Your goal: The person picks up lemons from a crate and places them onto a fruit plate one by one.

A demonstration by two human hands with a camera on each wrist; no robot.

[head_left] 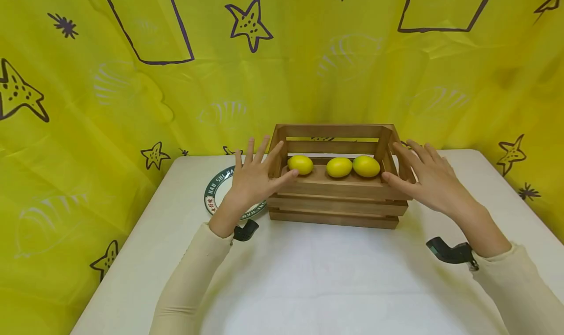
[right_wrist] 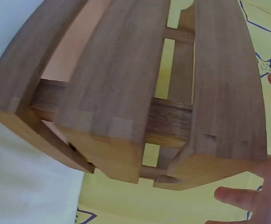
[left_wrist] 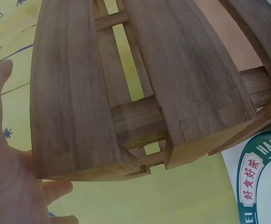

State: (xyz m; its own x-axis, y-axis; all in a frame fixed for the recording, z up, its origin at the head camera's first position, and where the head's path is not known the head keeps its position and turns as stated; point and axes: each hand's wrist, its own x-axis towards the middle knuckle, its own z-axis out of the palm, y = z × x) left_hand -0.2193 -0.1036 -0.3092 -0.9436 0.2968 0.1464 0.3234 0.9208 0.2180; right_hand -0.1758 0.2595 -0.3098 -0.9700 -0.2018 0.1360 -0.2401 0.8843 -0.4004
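A brown slatted wooden crate [head_left: 335, 191] stands in the middle of the white table. Inside it lie three yellow lemons: one lemon [head_left: 300, 164] at the left, and a middle lemon [head_left: 339, 167] beside a right lemon [head_left: 366, 166]. My left hand [head_left: 252, 182] is at the crate's left end, fingers straight and spread, the thumb over the front corner. At the right end is my right hand [head_left: 434, 180], its fingers also extended and apart. Both wrist views show the crate's slats [left_wrist: 70, 93] close up, with fingers [right_wrist: 238, 198] beside the end.
A white plate with a green lettered rim [head_left: 210, 190] lies left of the crate, partly behind my left forearm. Behind the table hangs a yellow curtain [head_left: 299, 90] with starfish drawings. Dark wrist camera mounts [head_left: 449, 251] stick out near both sleeves.
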